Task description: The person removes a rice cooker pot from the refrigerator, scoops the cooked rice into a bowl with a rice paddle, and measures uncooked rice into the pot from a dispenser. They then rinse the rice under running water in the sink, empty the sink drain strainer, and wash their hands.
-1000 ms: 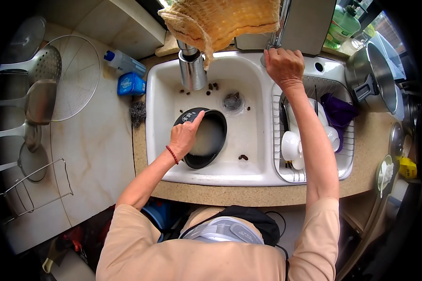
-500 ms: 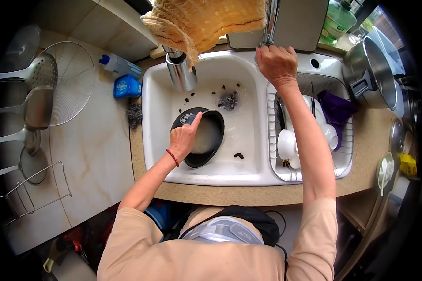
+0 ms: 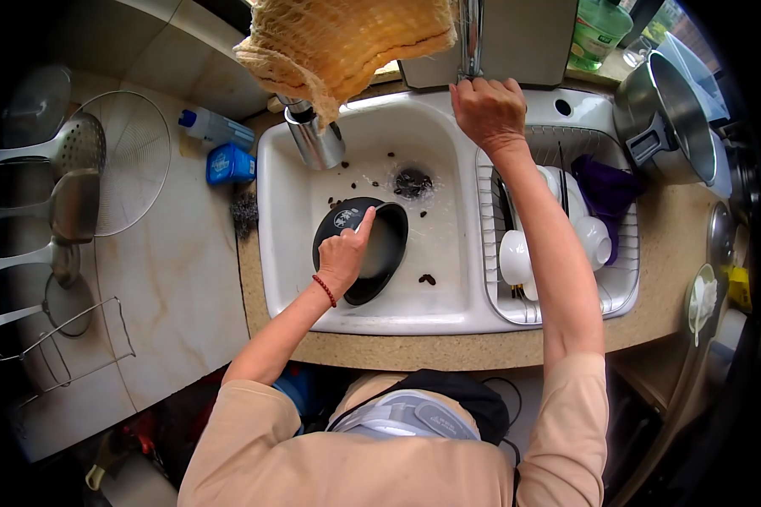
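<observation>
My left hand (image 3: pixel 343 258) grips the rim of a black pot (image 3: pixel 334 228), its index finger stretched along the edge. The pot lies tilted in the white sink basin (image 3: pixel 440 287), with white lettering on its outer wall and cloudy liquid inside. At the back edge of the sink, my right hand (image 3: pixel 489 110) is closed around the base of the chrome faucet (image 3: pixel 471 46); its fingertips are partly hidden. Several small dark bits (image 3: pixel 427 279) are scattered on the wet basin floor, some near the drain (image 3: pixel 413 182).
A mesh luffa (image 3: pixel 347 46) hangs over the back of the basin near a chrome cylinder (image 3: pixel 315 145). White bowls (image 3: pixel 516 258) and a purple cloth (image 3: pixel 604 188) sit in the wire dish rack (image 3: pixel 490 291). A steel pot (image 3: pixel 676 118) stands right; a blue bottle (image 3: pixel 230 163) stands left.
The view has shifted slightly. Dark bits around the drain have changed position, and the drain looks darker. Both hands keep their grips, with the pot still tilted.
</observation>
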Demonstrator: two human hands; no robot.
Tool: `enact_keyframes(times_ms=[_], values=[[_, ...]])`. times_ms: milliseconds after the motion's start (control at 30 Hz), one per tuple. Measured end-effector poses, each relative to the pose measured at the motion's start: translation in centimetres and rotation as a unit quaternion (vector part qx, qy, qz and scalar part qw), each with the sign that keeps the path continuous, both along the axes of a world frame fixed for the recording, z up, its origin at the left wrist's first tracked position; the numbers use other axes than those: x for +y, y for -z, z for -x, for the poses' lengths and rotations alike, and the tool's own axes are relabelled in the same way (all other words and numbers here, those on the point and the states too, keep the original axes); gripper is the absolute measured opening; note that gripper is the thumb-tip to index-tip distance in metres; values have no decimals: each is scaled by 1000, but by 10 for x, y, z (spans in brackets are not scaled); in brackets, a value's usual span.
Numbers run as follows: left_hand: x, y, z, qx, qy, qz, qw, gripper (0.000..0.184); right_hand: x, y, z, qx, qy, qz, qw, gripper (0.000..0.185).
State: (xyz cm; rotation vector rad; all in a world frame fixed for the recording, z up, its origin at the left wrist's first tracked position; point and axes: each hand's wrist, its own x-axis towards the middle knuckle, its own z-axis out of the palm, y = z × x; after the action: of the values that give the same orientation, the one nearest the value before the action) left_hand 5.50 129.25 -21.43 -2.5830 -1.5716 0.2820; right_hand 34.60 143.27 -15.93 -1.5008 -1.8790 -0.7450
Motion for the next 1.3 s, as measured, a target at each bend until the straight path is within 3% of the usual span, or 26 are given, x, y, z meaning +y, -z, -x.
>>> enact_keyframes(times_ms=[967,1167,1267,1300], values=[[-1,2,-16,19,-30,21,999,73,1,1,-1,-2,-5,-3,1000,24],[16,-5,11,-94,-83,55,991,73,1,1,0,-8,-1,9,1000,24],[24,2,38,-263,-175,63,947,60,2,2,0,-13,-4,10,1000,24],[24,9,47,-267,-178,61,945,60,2,2,0,-12,-1,12,1000,24]])
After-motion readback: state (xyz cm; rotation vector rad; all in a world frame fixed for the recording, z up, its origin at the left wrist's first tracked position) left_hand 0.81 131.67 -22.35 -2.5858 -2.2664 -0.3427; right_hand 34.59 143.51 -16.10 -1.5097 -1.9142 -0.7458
